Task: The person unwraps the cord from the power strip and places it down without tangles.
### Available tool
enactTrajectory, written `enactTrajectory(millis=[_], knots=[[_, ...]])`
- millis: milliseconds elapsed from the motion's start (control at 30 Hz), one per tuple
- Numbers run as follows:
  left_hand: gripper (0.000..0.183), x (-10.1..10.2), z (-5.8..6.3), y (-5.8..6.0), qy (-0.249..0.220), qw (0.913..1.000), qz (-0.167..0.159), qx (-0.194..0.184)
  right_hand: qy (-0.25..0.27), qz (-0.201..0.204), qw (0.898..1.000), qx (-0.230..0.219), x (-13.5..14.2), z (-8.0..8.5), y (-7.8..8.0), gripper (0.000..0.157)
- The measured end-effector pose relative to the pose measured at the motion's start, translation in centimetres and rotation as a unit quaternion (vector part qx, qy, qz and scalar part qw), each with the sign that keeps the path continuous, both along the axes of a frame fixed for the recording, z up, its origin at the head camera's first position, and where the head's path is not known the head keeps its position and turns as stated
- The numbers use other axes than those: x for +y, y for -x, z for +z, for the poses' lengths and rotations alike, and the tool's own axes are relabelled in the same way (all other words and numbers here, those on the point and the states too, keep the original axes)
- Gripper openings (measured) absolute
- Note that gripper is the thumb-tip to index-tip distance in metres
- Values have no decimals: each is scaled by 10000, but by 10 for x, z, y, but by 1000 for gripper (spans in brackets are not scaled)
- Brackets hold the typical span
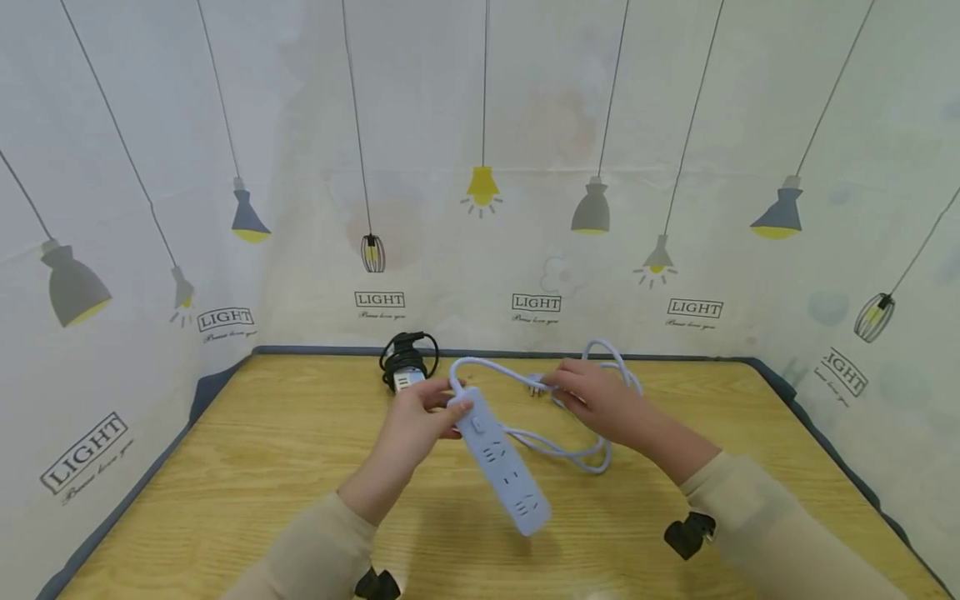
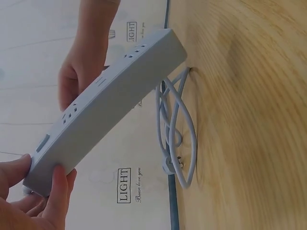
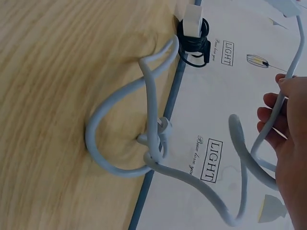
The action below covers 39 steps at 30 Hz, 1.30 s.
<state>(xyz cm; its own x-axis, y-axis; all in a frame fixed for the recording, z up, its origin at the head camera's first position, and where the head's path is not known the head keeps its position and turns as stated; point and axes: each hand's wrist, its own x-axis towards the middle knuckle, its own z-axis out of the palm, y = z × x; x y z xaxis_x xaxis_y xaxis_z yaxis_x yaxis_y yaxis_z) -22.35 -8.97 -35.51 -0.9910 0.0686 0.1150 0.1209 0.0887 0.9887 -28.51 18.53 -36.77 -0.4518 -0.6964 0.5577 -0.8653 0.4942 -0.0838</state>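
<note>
My left hand [image 1: 411, 425] grips a white power strip [image 1: 504, 467] by its corded end, thumb on the face near the switch. The strip hangs tilted above the table, sockets facing up in the head view. From that end the white cord [image 1: 495, 364] arches over to my right hand [image 1: 600, 398], which pinches it between thumb and fingers. In the right wrist view, more of the cord [image 3: 108, 103] droops in loops below the right hand [image 3: 292, 129]. The cord's plug [image 2: 169, 165] lies near the table's back edge, among the loops.
A second power strip [image 1: 408, 379] with a black cord [image 1: 405, 354] wound round it lies at the back of the wooden table [image 1: 262, 467], just beyond my left hand. A pale cloth wall [image 1: 465, 275] printed with lamps encloses the back and sides.
</note>
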Motion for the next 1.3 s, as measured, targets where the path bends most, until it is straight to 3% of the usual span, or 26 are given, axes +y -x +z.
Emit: enactTrajectory(millis=[200, 367, 467, 667, 967, 1133, 1300], knots=[[35, 4, -3, 0, -400, 9988, -27, -274, -169, -87, 9978, -642, -6, -4, -5, 23], [35, 4, -2, -1, -371, 9987, -11, -358, -331, -529, 9891, -1332, -5, -4, -9, 28], [36, 2, -3, 0, -352, 9983, 20, -462, -378, -660, 9854, -1525, -3, -4, -12, 29], [50, -4, -12, 4, -363, 9979, 35, -538, -630, -683, 9891, -1145, 1, -8, -21, 27], [68, -12, -24, 7, -200, 9991, 23, -370, -1183, -1046, 9831, -930, -8, -22, -35, 34], [67, -13, -31, 8, -144, 9991, -66, -382, -1351, -1291, 9796, -744, -21, -30, -47, 51], [64, -12, -36, 9, -99, 9985, -8, -539, -1560, -1689, 9697, -828, -34, -36, -59, 72]])
